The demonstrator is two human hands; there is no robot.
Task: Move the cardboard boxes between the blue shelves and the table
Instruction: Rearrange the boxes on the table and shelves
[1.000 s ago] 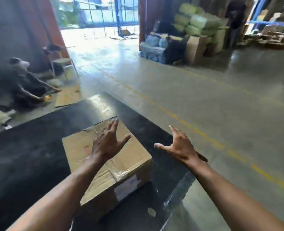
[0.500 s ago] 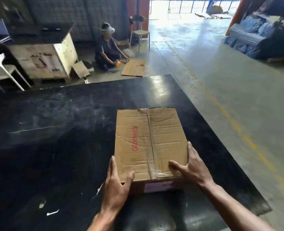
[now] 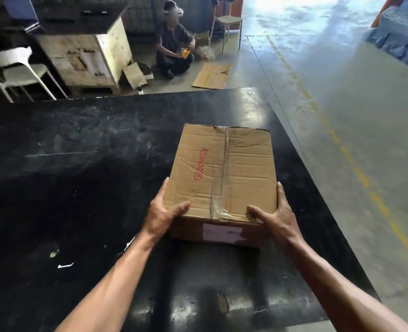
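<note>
Together, left hand point(image 3: 164, 213) and right hand point(image 3: 277, 214) grip the cardboard box point(image 3: 224, 168); thumbs on top.

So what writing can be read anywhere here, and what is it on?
"Glocway": red print on top of the cardboard box; the middle letters are uncertain.
The white label on the box's near side: too blurred to read.
Marks on the pale cabinet: too small to read.

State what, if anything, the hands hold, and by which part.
The cardboard box, by its near corners: left hand at the left one, right hand at the right one, thumbs on top.
</note>
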